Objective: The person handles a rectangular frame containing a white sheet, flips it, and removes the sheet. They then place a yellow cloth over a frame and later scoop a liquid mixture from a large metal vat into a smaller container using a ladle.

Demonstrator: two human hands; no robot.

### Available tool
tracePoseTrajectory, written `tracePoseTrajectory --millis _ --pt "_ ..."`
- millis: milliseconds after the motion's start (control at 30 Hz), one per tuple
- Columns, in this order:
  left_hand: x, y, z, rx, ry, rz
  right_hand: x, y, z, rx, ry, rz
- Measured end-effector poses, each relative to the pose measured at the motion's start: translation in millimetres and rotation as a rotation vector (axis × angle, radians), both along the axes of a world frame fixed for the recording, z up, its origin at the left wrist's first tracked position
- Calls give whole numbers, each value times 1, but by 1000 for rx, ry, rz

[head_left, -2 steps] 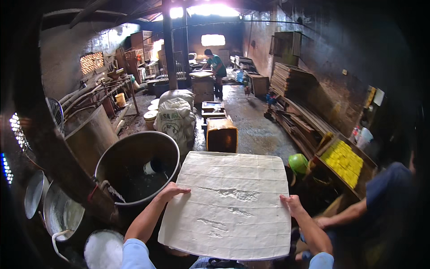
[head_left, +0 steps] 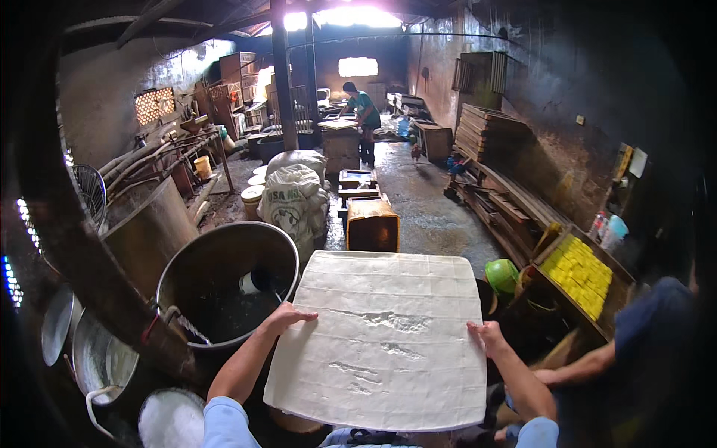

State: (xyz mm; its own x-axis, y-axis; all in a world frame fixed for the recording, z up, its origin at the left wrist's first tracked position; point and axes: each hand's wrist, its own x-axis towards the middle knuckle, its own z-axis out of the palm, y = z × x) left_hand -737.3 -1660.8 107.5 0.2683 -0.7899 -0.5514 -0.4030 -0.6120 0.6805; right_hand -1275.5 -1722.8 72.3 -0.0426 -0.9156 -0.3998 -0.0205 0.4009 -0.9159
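My left hand grips the left edge of a large, square white slab, its thumb lying on the upper face. My right hand holds the opposite edge the same way. The slab is held out in front of my body at the bottom centre, marked with faint straight grooves and several rough, torn patches on its surface. A dark tub with liquid and a white container inside stands just left of it. To its right, a green bowl sits beside a wooden tray of yellow blocks.
A co-worker's arm reaches in at lower right. A person in green works farther back. White sacks and wooden boxes stand ahead, a post behind them. Stacked boards line the right wall. Metal basins lie lower left.
The view has shifted very slightly. The co-worker's arm at lower right has moved a little to the right. My grip on the slab looks the same.
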Motion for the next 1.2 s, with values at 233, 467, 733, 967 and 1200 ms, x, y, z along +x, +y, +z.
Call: tracePoseTrajectory --millis 233,467,733,967,1200 --pt "8 -289 24 -44 84 50 13 -322 22 -82 116 27" --pt "-30 -597 -2 7 76 7 -72 -625 -17 -143 118 -56" --pt "-61 -943 -35 -215 282 -55 -87 -971 -5 -151 230 19" --pt "-50 -1239 -51 -41 98 -8 -70 -1265 -4 -209 177 35" --pt "-42 -1529 -46 -127 197 -75 -52 -1540 20 -152 206 21"
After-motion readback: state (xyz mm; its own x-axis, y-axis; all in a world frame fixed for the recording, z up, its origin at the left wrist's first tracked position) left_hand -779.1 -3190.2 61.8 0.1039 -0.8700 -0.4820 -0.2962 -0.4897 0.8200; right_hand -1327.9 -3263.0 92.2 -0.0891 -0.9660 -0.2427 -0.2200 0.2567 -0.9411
